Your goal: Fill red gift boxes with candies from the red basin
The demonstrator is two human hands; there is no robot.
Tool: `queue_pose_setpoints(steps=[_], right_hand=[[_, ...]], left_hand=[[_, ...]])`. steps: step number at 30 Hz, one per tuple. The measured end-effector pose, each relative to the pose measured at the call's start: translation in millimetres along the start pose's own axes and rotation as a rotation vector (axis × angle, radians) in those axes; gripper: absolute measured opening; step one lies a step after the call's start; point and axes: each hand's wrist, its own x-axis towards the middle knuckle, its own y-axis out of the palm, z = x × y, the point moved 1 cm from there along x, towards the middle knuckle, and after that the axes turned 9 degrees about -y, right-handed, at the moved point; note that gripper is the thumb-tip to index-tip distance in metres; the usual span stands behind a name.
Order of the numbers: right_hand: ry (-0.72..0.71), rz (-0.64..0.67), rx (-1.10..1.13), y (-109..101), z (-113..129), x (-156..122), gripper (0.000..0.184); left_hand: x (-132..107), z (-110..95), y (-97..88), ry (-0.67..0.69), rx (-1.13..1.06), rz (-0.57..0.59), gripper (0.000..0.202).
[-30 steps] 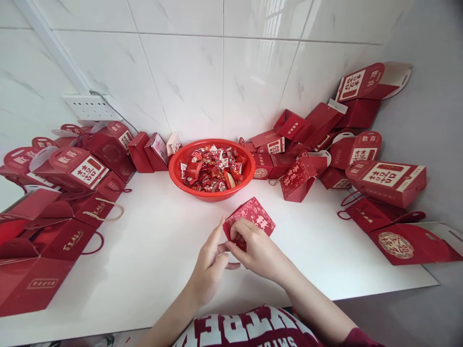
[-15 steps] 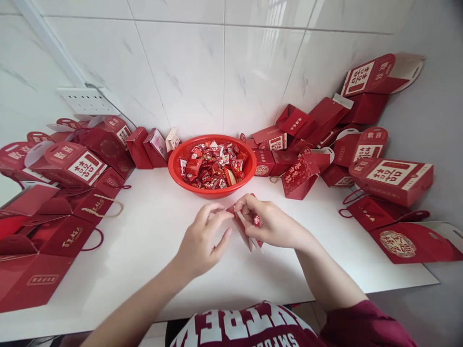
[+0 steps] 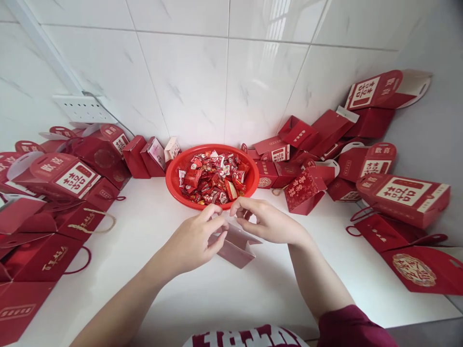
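A small paper gift box lies tilted between my hands, a little above or on the white table, with a plain pinkish side toward me and a creased, folded end on the right. My left hand has its thumb and fingers closed at the box's left edge. Over its far edge curls my right hand, thumb and fingertips at a pale flap; the exact contact is partly hidden. Just beyond the hands stands a red plastic basket filled with wrapped candies.
Red gift boxes crowd the table's left side, some with cord handles. More red boxes are piled on the right, and one box stands near the basket. A tiled wall with a socket strip closes off the back.
The small box has turned from standing steeply under my right hand to lying across between both hands, pinkish side showing. My left hand has closed toward its edge. The camera view has shifted slightly.
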Motion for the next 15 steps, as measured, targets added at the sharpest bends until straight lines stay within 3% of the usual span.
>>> queue_pose_setpoints(steps=[5, 11, 15], right_hand=[[0.064, -0.005, -0.204, 7, -2, -3, 0.011], [0.105, 0.117, -0.534, 23, 12, -8, 0.006], [0.146, 0.244, -0.599, 29, 15, -6, 0.019]], left_hand=[[-2, 7, -9.0, -0.089, -0.130, 0.215, 0.020], [-5, 8, -8.4, -0.269, -0.147, 0.272, 0.023], [-7, 3, -12.7, -0.286, -0.057, 0.232, 0.029]])
